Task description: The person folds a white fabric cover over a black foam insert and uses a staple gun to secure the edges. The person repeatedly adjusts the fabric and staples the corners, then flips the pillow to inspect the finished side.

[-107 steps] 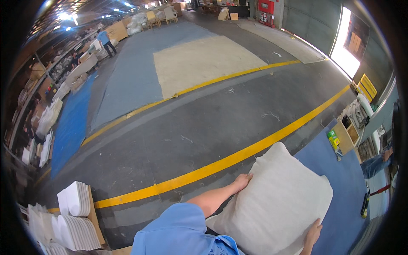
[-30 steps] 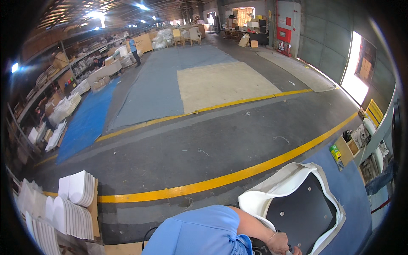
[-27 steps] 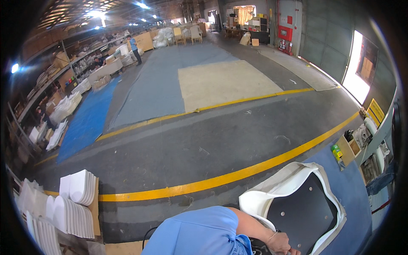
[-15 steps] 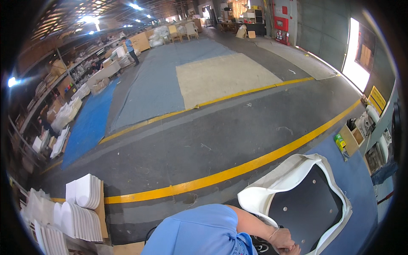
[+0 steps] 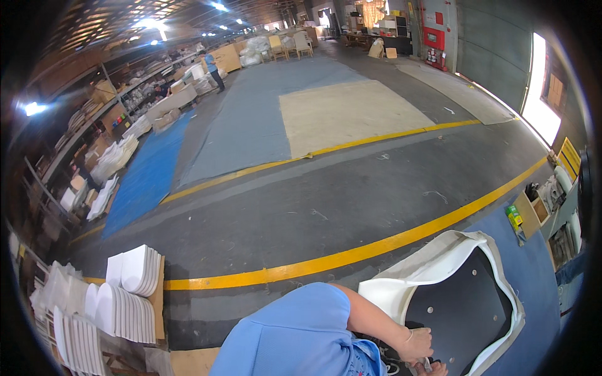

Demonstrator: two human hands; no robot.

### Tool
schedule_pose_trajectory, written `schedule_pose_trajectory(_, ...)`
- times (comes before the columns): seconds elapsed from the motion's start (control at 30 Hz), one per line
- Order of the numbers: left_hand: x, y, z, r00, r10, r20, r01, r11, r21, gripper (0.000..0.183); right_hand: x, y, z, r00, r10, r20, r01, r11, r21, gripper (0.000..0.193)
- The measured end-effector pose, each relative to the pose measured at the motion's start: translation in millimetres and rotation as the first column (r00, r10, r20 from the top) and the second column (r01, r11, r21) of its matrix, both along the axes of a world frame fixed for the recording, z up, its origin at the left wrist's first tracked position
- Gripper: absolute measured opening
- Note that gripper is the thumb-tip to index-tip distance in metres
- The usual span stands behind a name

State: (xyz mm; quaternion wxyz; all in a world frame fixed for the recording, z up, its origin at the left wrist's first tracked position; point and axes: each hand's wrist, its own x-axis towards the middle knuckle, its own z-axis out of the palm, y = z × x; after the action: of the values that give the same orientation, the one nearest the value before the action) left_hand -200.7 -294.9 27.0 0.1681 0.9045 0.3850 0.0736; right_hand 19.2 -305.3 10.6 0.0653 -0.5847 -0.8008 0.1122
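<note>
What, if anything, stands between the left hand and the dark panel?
Nothing visible: in this view, the left hand overlaps the lower-left edge of the dark panel. White padding rises mainly along its far and right sides.

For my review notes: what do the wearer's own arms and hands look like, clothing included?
The left arm has a light-blue short sleeve, leaving the left forearm uncovered. A thin pale band shows at that wrist. Left hand and right hand are gloveless; no right sleeve is visible.
</note>
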Motion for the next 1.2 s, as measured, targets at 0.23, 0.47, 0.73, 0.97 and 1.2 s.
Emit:
schedule_pose_trajectory(0.23,-2.3,3.5,-14.4,0.999,0.027,-0.035,-0.024,0.997,0.074,0.027,-20.7,-4.0,29.9,0.997,0.029,0.069,-0.026,0.999,-0.039,0.046)
schedule_pose_trajectory(0.47,-15.3,20.6,-20.1,0.953,-0.117,0.279,0.023,0.947,0.32,0.015,-1.2,-4.5,5.9,0.978,0.003,-0.208,0.002,1.0,0.025,0.029)
schedule_pose_trajectory(0.73,-7.4,23.1,-8.7,0.977,-0.125,0.17,0.083,0.968,0.235,0.02,47.3,-16.3,125.3,0.583,-0.109,-0.805,0.193,0.981,0.006,0.007)
schedule_pose_trajectory(0.97,-5.5,23.5,-6.6,0.971,-0.138,0.195,0.098,0.974,0.203,0.019,217.6,1.0,89.9,0.437,-0.521,-0.733,0.79,0.613,0.036,0.014)
schedule_pose_trajectory(1.2,-11.2,24.8,-10.9,0.96,-0.11,0.259,0.057,0.977,0.205,0.019,235.3,16.7,-14.1,0.696,-0.714,-0.077,0.716,0.681,0.154,0.024)
